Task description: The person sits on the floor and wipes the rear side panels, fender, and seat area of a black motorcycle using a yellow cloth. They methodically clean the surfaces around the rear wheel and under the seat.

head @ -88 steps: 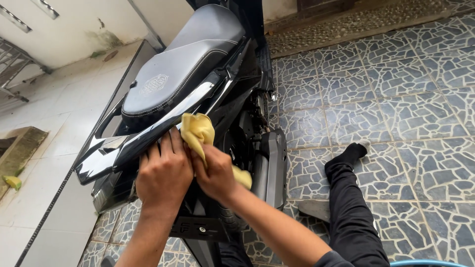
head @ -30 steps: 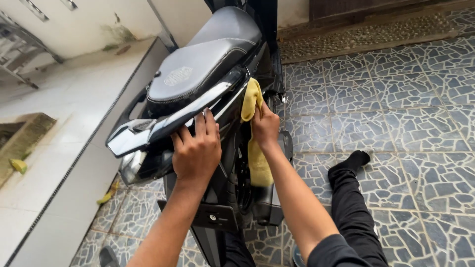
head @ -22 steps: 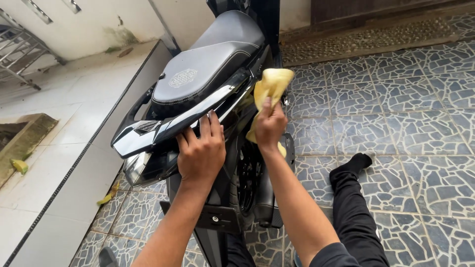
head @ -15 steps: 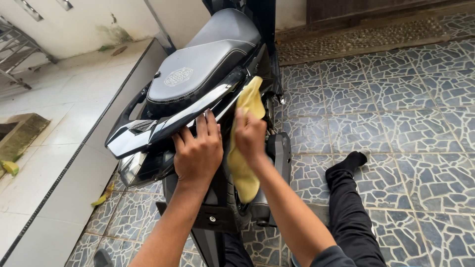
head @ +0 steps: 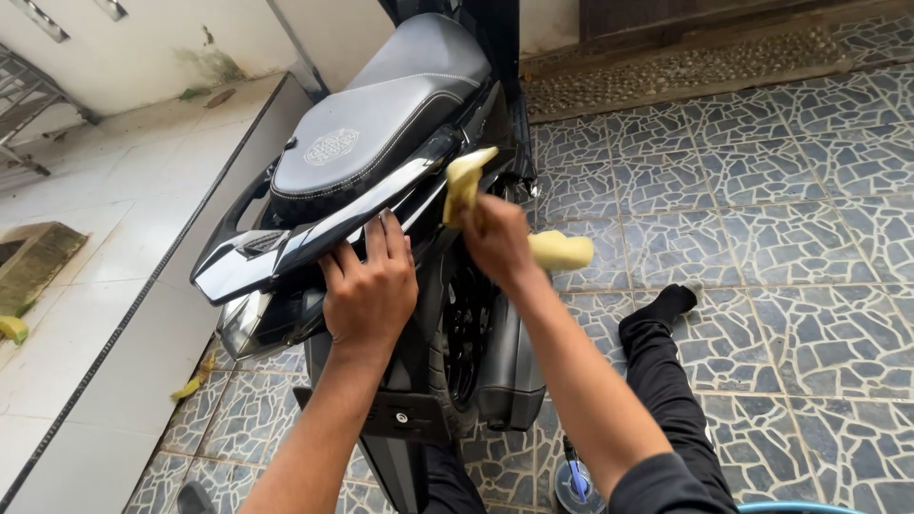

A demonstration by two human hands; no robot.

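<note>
Cloth point(head: 468, 181) was what I tracked first: a yellow rag bunched in my right hand point(head: 497, 243), pressed against the scooter's side just under the edge of the seat point(head: 381, 124). Its free end point(head: 562, 251) trailed off to the right of that hand, away from the scooter, so the rag's long run lay roughly crosswise to the bodywork. My right fingers were clenched around the rag, though blur kept me from seeing how much of it they covered. My left hand point(head: 369, 295) sat on the chrome grab rail point(head: 314, 238) behind the seat, fingers spread flat and gripping nothing that I could make out. Of the two, the right was plainly the nearer to the rag. My leg point(head: 666, 362) lay out on the tiled floor point(head: 809, 238) beside the rear wheel point(head: 466, 333).
</note>
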